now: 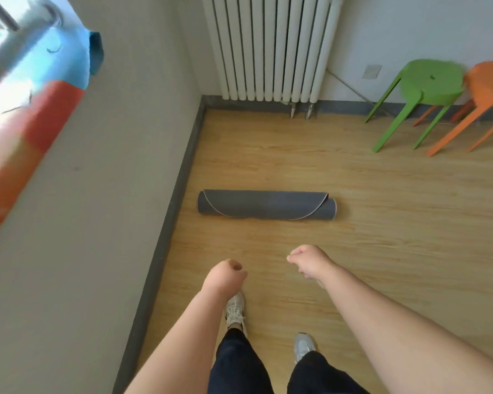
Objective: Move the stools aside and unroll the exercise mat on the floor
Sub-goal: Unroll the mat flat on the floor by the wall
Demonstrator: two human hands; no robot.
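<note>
Grey mat (266,205) laid just beside skirting (180,177): unrolling may be skewed against it. Nothing held; left hand (225,277), right hand (308,261) curled.

A light wood-grain floor (382,251) is bordered on the left by a grey skirting board (165,237). A dark grey exercise mat (266,205), fully rolled, is laid crosswise near that skirting. A green stool (427,81) and an orange stool (490,83) are stood side by side at the far right wall, well apart from the mat. A left sneaker (235,308) and a right sneaker (303,346) are planted on the near boards.
</note>
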